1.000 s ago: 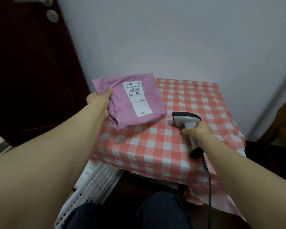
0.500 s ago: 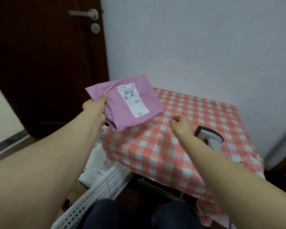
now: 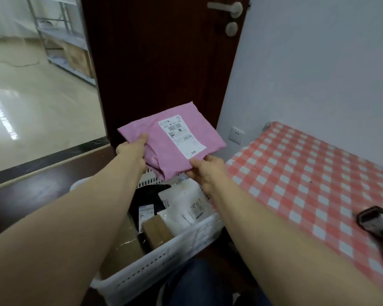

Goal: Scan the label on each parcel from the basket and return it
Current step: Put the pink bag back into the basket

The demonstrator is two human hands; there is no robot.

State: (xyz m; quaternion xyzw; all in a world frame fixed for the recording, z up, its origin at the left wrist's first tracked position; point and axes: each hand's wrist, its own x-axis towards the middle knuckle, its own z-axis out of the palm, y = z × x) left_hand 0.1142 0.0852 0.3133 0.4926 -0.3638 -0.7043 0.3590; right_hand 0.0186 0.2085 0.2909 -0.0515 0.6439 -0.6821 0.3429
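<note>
Both hands (image 3: 132, 151) (image 3: 205, 171) grip pink parcel (image 3: 175, 149), seemingly above basket (image 3: 164, 259).

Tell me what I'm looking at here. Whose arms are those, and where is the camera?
The camera sits on a person's head and looks forward and down, so you see what they see. The two long arms are that person's own bare arms; there is no machine here.

The left hand and the right hand both hold a pink parcel, a soft bag with a white label printed with barcodes. They hold it in the air, above a white basket on the floor. Inside the basket lie more parcels: white bags, something black and a brown box.

To the right is a table with a red and white checked cloth. On it, near the picture's edge, lies a scanner, the tool that reads labels. Behind the parcel stands a dark door.
</note>
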